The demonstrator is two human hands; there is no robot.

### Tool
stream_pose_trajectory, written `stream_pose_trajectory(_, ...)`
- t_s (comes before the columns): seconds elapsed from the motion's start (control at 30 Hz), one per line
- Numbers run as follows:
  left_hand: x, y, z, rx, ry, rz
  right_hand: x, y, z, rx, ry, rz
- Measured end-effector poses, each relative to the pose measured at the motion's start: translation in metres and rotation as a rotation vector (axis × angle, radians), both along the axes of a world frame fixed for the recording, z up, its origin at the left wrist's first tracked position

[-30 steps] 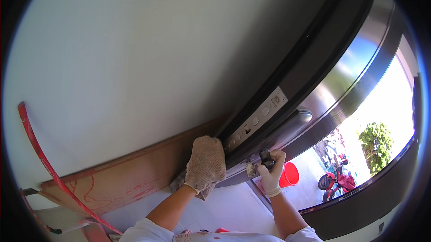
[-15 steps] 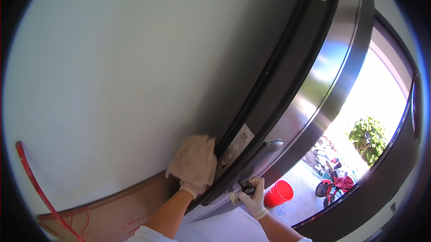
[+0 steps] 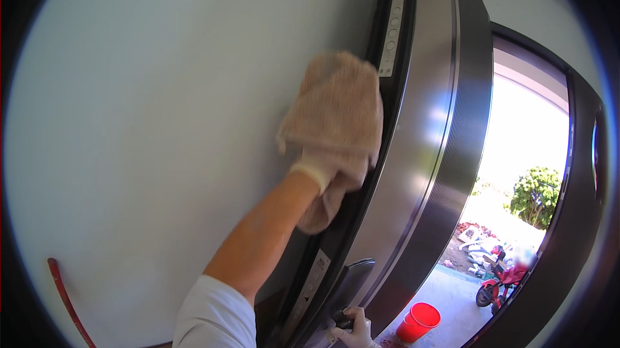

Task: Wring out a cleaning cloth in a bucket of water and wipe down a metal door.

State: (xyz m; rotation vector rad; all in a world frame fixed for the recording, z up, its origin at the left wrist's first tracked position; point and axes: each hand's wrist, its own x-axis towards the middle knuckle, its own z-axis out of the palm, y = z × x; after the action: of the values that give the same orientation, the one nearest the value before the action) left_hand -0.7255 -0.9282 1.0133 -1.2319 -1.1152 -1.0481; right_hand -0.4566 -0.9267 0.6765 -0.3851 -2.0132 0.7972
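A beige cloth point(image 3: 336, 99) covers my gloved left hand point(image 3: 318, 166) and lies against the dark edge of an open metal door point(image 3: 423, 102). Its fingers are hidden under the fabric, which hangs loose below the wrist. The cloth is just below the upper lock plate point(image 3: 392, 34). At the bottom of the view, my right hand point(image 3: 355, 330), in a white glove, is closed around a black knob point(image 3: 343, 319) under the door's dark handle plate point(image 3: 354, 277). A lower lock plate point(image 3: 309, 286) sits in the door edge beside it.
A pale wall point(image 3: 161, 122) rises on the left, with a curved red bar point(image 3: 64, 299) in front of it. Through the doorway stand a red bucket point(image 3: 418, 322) and a small red ride-on vehicle point(image 3: 497, 283). The dark door frame point(image 3: 575, 173) borders the right side.
My left hand has moved up along the door edge with the cloth. My right hand stays at the knob. The view has tilted upward, so the knob and bucket sit lower.
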Motion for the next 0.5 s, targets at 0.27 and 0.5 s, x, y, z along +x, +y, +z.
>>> stream_pose_trajectory(0.27,0.032,-0.022,0.169,-0.087,-0.623,-0.682,0.001,0.000,0.002,0.045,0.029,-0.017)
stream_pose_trajectory(0.5,-0.052,0.043,0.010,-0.007,-0.219,-0.448,-0.006,-0.002,0.009,0.017,0.033,0.061)
